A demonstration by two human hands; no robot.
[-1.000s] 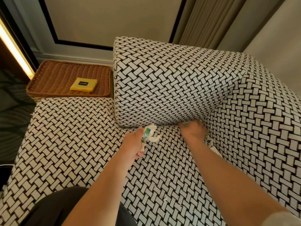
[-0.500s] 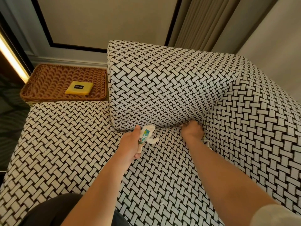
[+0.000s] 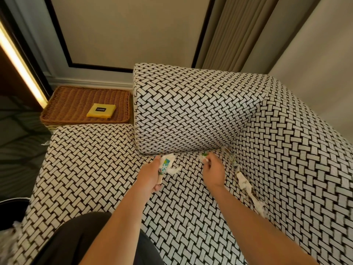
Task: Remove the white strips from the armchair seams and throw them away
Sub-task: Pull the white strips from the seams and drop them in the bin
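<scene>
left grip (image 3: 152, 174) curled round wad of white strips (image 3: 166, 165); right grip (image 3: 212, 172) pinches small scrap (image 3: 204, 156) at fingertips, near seam under back cushion (image 3: 191, 115).

risks:
- scrap tiny, pinch light: may drop onto seat (image 3: 95, 169), hard to spot against weave
- wad loose, tail hanging: may slip free on way to bin
- remaining strip (image 3: 242, 181) frayed: likely tears if yanked

remaining strip lies along right-side seam, just right of right grip, not touching. dark bin rim (image 3: 11, 205) well apart, lower left.

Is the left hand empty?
No, the left hand grips a bunch of white strips.
</scene>
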